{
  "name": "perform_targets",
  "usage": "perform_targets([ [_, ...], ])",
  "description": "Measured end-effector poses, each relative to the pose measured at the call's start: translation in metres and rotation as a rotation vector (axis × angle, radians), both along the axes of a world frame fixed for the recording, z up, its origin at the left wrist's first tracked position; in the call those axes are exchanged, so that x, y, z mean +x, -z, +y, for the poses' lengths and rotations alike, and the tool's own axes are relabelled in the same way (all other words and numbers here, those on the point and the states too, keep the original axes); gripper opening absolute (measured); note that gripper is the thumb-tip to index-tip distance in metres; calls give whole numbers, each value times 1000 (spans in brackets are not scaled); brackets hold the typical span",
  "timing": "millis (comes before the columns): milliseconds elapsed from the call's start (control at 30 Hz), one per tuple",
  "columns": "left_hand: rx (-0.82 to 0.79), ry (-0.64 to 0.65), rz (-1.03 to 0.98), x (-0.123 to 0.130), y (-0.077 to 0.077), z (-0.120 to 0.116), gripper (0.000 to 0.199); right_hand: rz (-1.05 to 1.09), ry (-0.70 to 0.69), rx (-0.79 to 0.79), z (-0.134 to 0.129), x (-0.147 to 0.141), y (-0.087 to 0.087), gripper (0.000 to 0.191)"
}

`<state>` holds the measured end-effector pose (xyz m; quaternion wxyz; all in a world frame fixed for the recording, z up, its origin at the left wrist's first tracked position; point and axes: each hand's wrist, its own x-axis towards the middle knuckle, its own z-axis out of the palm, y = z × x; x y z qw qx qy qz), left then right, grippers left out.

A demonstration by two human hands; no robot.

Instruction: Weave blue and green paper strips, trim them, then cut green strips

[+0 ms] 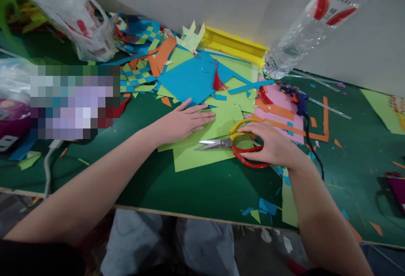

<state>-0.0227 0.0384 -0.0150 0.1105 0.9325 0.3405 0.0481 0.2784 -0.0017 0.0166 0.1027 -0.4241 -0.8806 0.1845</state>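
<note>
My left hand [182,123] lies flat, fingers stretched out, over light green paper sheets [190,158] on the table. My right hand [270,139] grips a pair of scissors [227,143] by handles wrapped in yellow and red. Their blades point left above the green paper, slightly parted, with no paper visible between them. Just beyond my left fingertips sits a blue paper sheet [186,78]. A red tassel [217,80] rests on its right part. Pink paper [278,116] with orange and blue strips is beside my right hand.
Behind the papers stands a yellow tray [234,42] against the wall. A clear plastic bottle [294,44] is at right, a white plastic bag [85,27] at left. Woven blue-green paper pieces [139,77] and scraps [267,205] litter the green table [202,194].
</note>
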Motion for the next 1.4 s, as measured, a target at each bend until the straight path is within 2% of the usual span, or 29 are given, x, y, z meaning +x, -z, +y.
perform_targets([
  [333, 72, -17, -54, 3, 5, 4, 47, 11, -3, -5, -2, -4, 0, 46],
  [533, 193, -104, -115, 8, 0, 1, 44, -5, 24, 30, 1, 0, -1, 43],
  [733, 94, -28, -170, -1, 1, 6, 40, -16, 80, 60, 7, 16, 3, 48],
  [900, 18, -33, -85, -4, 3, 5, 46, -40, 124, 83, 10, 25, 4, 54],
  [1133, 2, -34, 2, 0, 3, 4, 49, -37, 90, 60, 8, 13, 6, 52],
  [1400, 0, -42, 24, 1, 1, 2, 49, -44, 55, 139, 3, -1, 7, 47],
])
